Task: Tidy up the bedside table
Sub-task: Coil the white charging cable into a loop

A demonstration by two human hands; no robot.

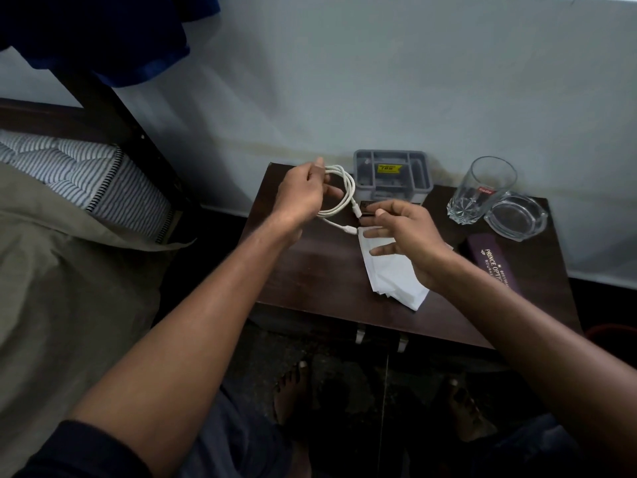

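A white cable [345,194] is coiled in loops above the dark wooden bedside table [310,270]. My left hand [303,194] grips the coil at its left side. My right hand [406,236] pinches the cable's end near a plug, its other fingers spread. Under the right hand lies white folded paper [393,281]. A grey plastic organiser [393,174] with several compartments stands at the back of the table, just behind the coil.
A clear drinking glass [482,191] and a glass ashtray [517,215] stand at the back right. A purple spectacle case [496,260] lies at the right. A bed with a striped mattress [79,177] is on the left. My bare feet [293,391] are below.
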